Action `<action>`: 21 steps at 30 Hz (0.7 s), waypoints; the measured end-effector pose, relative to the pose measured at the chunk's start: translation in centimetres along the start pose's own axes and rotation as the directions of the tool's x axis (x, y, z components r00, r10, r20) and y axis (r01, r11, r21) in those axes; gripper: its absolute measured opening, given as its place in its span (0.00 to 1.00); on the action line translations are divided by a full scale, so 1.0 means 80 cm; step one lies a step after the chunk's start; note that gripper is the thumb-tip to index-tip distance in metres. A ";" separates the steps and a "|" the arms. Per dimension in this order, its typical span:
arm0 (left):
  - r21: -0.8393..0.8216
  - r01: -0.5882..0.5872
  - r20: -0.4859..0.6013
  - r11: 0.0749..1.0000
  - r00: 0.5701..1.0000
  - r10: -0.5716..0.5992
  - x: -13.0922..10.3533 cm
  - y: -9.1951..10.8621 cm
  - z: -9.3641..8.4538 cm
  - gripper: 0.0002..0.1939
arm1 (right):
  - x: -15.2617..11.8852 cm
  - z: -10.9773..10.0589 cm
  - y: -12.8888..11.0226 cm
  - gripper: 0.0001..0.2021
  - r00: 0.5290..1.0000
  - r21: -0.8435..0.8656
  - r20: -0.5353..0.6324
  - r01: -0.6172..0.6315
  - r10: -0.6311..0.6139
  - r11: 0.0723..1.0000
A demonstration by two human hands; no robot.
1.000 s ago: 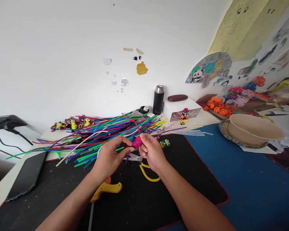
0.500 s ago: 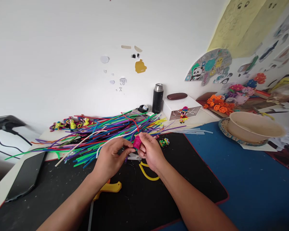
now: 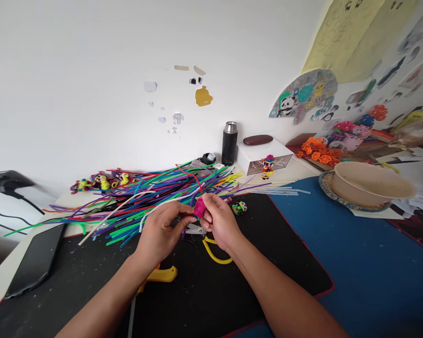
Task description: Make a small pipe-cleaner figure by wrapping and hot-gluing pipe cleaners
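Note:
Between my two hands is a small magenta coil of wound pipe cleaner (image 3: 199, 208), held above the black mat (image 3: 282, 263). My left hand (image 3: 164, 227) pinches its lower left side with thumb and forefinger. Closed round its right side is my right hand (image 3: 220, 220), thumb on top. A red pipe cleaner (image 3: 193, 174) rises from behind the coil toward the pile of pipe cleaners (image 3: 155, 197). Beneath the hands lie scissors with a yellow handle (image 3: 216, 257), their blades partly hidden. A yellow glue gun (image 3: 162, 274) rests partly behind my left forearm.
A phone (image 3: 37, 263) lies at the left. Behind the pile stand a black thermos (image 3: 230, 144) and a white box (image 3: 262, 155), with a small pipe cleaner figure (image 3: 267, 167) before it. A small green figure (image 3: 238, 207) lies on the mat. A beige bowl (image 3: 370, 185) sits at the right.
The view has shifted slightly, so everything sits a little further left. Both hands keep their hold on the magenta coil, almost unmoved.

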State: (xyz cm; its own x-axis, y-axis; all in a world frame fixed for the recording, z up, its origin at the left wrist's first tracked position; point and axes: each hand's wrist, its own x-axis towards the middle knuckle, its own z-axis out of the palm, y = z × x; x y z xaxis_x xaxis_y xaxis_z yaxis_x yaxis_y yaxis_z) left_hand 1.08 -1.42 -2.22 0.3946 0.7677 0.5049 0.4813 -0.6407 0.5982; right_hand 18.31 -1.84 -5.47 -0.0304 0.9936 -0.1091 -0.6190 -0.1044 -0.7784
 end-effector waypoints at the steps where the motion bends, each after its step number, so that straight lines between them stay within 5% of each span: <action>1: 0.005 -0.010 0.000 1.000 1.000 0.010 0.000 0.000 0.000 0.04 | 0.000 0.000 0.000 0.29 1.000 0.000 -0.002 0.002 -0.002 1.000; 21: 0.038 -0.111 -0.021 0.993 0.994 0.112 -0.002 -0.010 0.007 0.06 | 0.000 -0.001 0.003 0.29 0.999 -0.025 -0.006 0.034 -0.034 0.999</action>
State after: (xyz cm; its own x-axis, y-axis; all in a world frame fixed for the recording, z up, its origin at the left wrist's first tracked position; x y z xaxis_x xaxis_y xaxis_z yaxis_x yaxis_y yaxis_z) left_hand 1.05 -1.06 -3.08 0.4292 0.6910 0.5816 0.4641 -0.7212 0.5143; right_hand 18.26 -1.83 -5.71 -0.0048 0.9962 -0.0865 -0.5995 -0.0720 -0.7971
